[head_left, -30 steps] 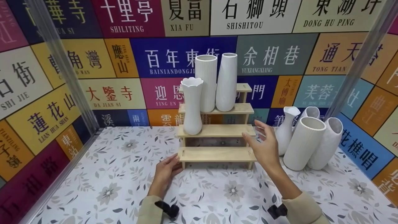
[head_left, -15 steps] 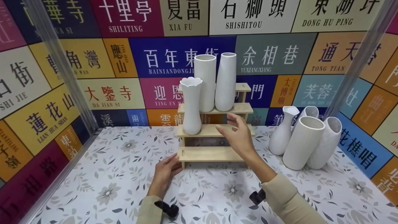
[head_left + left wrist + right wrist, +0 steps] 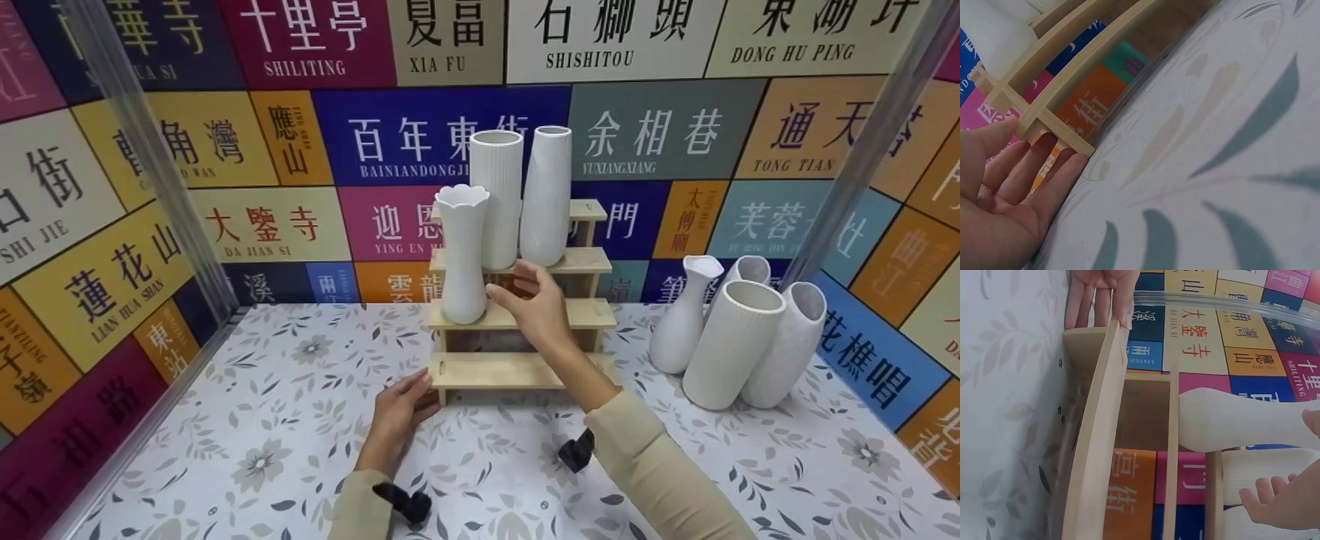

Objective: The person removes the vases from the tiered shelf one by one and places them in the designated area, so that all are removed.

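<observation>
A stepped wooden stand (image 3: 502, 370) bears three white vases. On its second step from the bottom, at the left, is a scalloped-rim vase (image 3: 463, 255); one step higher stand a ribbed cylinder vase (image 3: 501, 187) and a smooth tapered vase (image 3: 547, 202). My left hand (image 3: 399, 416) grips the stand's lower left corner; in the left wrist view its thumb (image 3: 1002, 134) lies at the board end and its fingers are at the leg. My right hand (image 3: 541, 311), fingers spread and slightly bent, is just right of the scalloped vase (image 3: 1219, 419), holding nothing.
At the right, several more white vases stand grouped: a narrow-necked one (image 3: 679, 330), a ribbed cylinder (image 3: 727, 352), a textured one (image 3: 787, 352) and one partly hidden behind. The table has a floral cloth (image 3: 262, 465). Panels with printed characters and clear posts (image 3: 161, 150) surround it.
My right hand has moved left from the stand's right end, across the second step, to beside the scalloped vase. My left hand and the vases have stayed put.
</observation>
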`<action>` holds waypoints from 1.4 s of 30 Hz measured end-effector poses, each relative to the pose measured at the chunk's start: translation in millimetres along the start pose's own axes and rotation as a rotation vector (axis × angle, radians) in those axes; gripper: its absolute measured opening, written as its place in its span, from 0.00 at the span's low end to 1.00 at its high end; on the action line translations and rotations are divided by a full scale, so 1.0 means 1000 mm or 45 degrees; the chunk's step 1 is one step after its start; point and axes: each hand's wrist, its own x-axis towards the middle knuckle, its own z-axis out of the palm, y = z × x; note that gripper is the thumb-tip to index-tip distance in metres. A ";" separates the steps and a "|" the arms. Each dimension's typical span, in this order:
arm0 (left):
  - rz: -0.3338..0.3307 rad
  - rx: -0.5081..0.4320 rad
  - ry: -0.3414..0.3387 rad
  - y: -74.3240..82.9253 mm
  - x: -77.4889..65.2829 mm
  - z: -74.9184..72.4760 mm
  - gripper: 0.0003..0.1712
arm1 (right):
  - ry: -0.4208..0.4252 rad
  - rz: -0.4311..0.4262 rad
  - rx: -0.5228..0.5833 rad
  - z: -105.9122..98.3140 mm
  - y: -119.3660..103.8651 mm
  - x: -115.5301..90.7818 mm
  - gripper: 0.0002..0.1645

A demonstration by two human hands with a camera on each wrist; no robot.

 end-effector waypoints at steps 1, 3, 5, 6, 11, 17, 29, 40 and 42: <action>-0.006 0.013 0.004 0.000 0.000 0.000 0.27 | 0.002 0.005 0.014 0.003 0.002 0.002 0.43; -0.014 0.034 0.010 0.000 0.001 0.000 0.27 | 0.009 0.014 0.031 0.008 0.006 0.005 0.44; -0.022 0.039 0.015 0.000 0.001 0.001 0.27 | 0.014 0.019 0.042 0.013 0.010 0.007 0.44; -0.022 0.038 0.015 0.000 0.001 0.001 0.27 | 0.016 0.023 0.047 0.016 0.012 0.008 0.44; -0.034 0.026 0.009 0.001 0.000 -0.001 0.27 | 0.013 0.036 0.076 0.029 0.017 0.017 0.42; -0.033 0.040 0.007 0.002 0.000 -0.002 0.28 | 0.033 0.080 0.109 0.041 0.020 0.030 0.43; 0.005 0.013 -0.016 0.001 -0.002 -0.001 0.28 | 0.061 0.054 0.192 0.056 0.026 0.038 0.44; 0.015 -0.023 -0.023 0.000 0.000 -0.001 0.26 | 0.058 0.002 0.144 0.066 0.028 0.041 0.43; 0.012 -0.024 -0.024 -0.001 -0.001 -0.002 0.27 | 0.067 0.002 0.123 0.068 0.030 0.041 0.43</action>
